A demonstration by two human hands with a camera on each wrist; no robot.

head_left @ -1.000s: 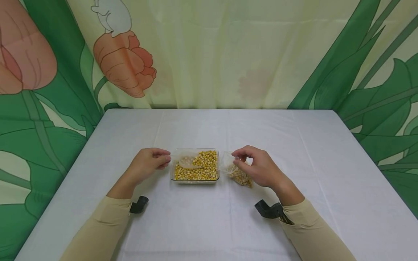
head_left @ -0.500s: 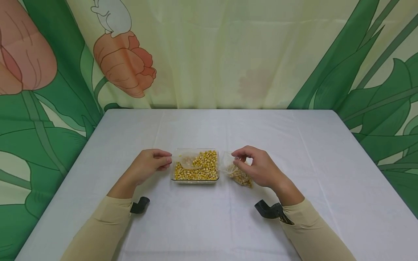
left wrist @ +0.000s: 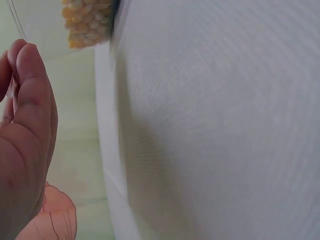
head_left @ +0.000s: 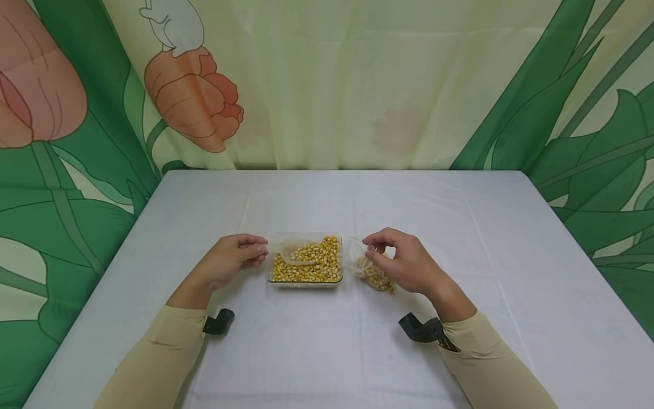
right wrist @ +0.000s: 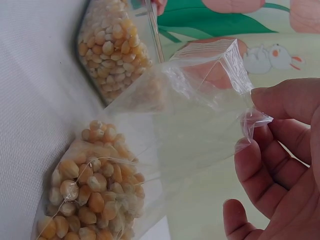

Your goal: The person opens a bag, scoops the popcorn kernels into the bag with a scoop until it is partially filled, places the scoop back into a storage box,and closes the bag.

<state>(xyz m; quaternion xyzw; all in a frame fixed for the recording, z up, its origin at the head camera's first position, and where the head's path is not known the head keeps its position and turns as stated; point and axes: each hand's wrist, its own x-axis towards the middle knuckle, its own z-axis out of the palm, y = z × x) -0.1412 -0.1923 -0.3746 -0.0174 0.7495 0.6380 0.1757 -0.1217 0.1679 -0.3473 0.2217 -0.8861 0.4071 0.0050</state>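
A clear rectangular container full of yellow corn kernels sits mid-table. My left hand is at its left side, thumb and fingers pinching the end of a see-through scoop that lies among the kernels. In the left wrist view, that hand shows beside a thin clear edge. To the container's right, my right hand pinches the top of a clear zip bag. Corn kernels fill the bag's bottom, and its mouth gapes toward the container in the right wrist view.
A white cloth covers the table. Behind it hangs a curtain printed with flowers, leaves and a rabbit. Black wrist cameras stick out from both tan sleeves.
The scoop has shifted a little within the container, and yellow kernels now show in it where it looked paler before. My left hand moved slightly right, then back. The right hand and bag stayed put.
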